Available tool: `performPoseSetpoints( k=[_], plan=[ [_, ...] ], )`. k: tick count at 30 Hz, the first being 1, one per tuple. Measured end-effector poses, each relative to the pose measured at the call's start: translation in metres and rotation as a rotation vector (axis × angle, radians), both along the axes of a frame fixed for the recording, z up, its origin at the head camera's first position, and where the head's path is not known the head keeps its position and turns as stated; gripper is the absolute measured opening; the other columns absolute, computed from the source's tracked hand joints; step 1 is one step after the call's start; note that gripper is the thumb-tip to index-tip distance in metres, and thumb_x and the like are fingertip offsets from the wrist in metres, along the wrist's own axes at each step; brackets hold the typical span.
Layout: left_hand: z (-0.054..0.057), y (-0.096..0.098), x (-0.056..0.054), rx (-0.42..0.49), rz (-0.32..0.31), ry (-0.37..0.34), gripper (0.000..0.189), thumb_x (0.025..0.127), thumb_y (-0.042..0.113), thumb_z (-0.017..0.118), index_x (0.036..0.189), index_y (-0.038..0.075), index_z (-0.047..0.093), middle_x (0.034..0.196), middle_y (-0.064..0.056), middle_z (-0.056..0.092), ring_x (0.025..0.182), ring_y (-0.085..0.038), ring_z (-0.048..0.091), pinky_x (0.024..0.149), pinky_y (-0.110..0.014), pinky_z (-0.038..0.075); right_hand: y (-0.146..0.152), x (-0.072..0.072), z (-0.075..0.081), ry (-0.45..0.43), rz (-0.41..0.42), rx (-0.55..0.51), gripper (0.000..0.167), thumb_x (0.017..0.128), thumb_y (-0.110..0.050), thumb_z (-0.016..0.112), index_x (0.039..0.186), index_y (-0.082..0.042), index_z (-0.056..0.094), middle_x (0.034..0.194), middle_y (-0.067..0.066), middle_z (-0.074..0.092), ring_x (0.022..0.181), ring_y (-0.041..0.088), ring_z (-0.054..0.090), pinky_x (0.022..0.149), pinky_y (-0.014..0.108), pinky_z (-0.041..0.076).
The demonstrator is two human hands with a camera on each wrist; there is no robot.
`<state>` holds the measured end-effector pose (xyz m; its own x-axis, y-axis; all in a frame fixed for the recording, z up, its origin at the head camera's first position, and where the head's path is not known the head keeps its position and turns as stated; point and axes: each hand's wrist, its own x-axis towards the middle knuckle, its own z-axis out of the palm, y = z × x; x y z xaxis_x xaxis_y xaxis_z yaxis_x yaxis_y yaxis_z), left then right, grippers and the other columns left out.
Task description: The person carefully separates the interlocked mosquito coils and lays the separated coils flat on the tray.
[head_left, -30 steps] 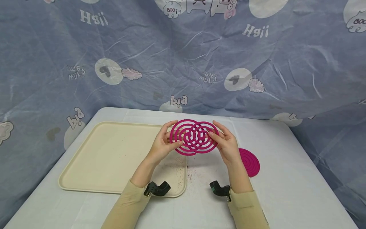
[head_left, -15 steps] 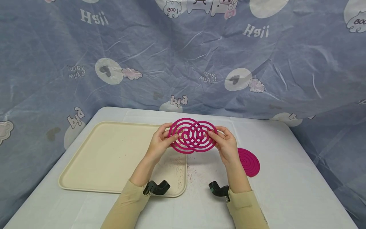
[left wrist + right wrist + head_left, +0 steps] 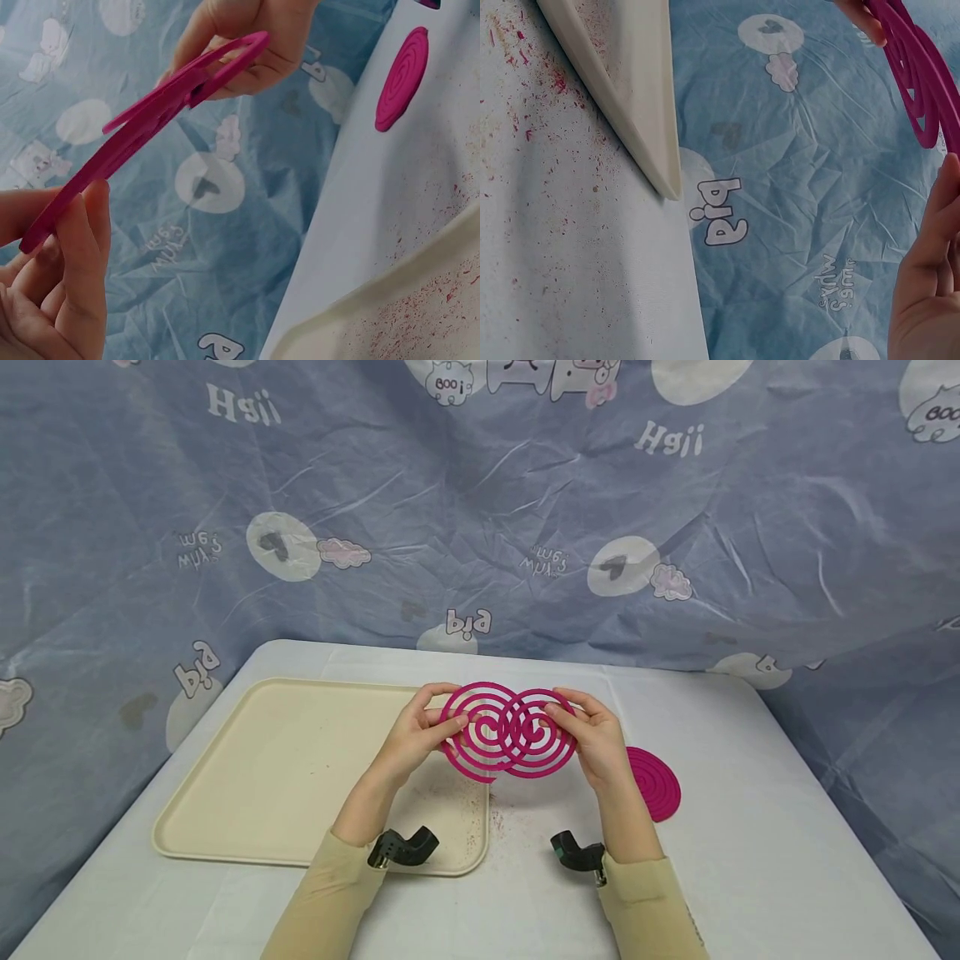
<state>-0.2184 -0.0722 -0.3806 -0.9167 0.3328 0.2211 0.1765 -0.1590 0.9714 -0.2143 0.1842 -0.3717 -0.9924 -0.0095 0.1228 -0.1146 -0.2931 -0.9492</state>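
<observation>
Two magenta mosquito coils are held up above the table in the head view, partly overlapping at the middle. My left hand [image 3: 408, 739] pinches the left coil [image 3: 480, 685] near its outer edge, thumb in front and fingers behind. The right coil [image 3: 536, 774] is pinched in the same way by my right hand [image 3: 602, 747]. Seen edge-on in the left wrist view, the left coil [image 3: 90, 169] lies close against the other, and I cannot tell if they still touch. A flat round magenta coil pack [image 3: 658, 787] lies on the table beside my right forearm, partly hidden by it.
A cream tray [image 3: 300, 760] lies on the left of the white table [image 3: 765, 827]. Reddish crumbs [image 3: 559, 79] are scattered on the tray's right end and the tabletop beside it. A blue printed cloth [image 3: 450, 493] hangs behind the table.
Both coils have dropped slightly from half a second ago. They have slid apart sideways, so their overlap is narrower. My left thumb has shifted outward toward the left coil's edge since the first frame.
</observation>
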Motion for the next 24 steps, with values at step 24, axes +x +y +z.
performPoseSetpoints(
  k=[24],
  plan=[
    [0.008,-0.024,-0.002,-0.041,0.059,-0.01,0.043,0.09,0.008,0.062,0.132,0.006,0.051,0.096,-0.011,0.068,0.078,-0.017,0.067,0.072,-0.029,0.055,0.015,0.007,0.011,0.027,0.044,0.11,0.023,0.093,-0.011,0.059,0.115,-0.009,0.063,0.089,-0.001,0.07,0.073,0.011,0.065,0.068,0.022,0.054]
  ],
)
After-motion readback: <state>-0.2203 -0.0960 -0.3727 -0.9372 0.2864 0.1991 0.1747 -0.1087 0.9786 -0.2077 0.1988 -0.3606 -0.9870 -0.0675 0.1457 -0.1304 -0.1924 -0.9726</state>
